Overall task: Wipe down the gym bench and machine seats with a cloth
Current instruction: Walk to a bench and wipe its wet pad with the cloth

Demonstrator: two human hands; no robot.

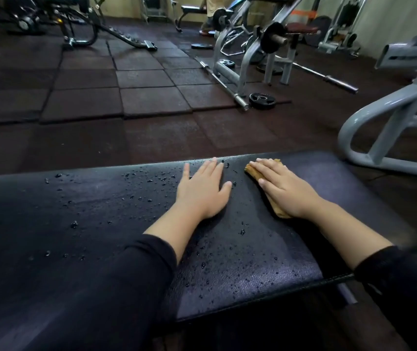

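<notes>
A black padded gym bench (75, 211) stretches across the lower half of the view, its surface dotted with water droplets. My left hand (203, 190) lies flat on the pad with straight, spread fingers, near the far edge. Just to its right, my right hand (282, 187) presses flat on a folded tan cloth (251, 172), which peeks out at the fingertips and below the palm. Both forearms wear dark sleeves.
A grey machine frame (390, 127) stands close at the right. Beyond the bench lies dark rubber tile flooring with a barbell (224, 84), a weight plate (262, 100) and a plate-loaded machine (253, 46). A person stands far back near another bench (192, 10).
</notes>
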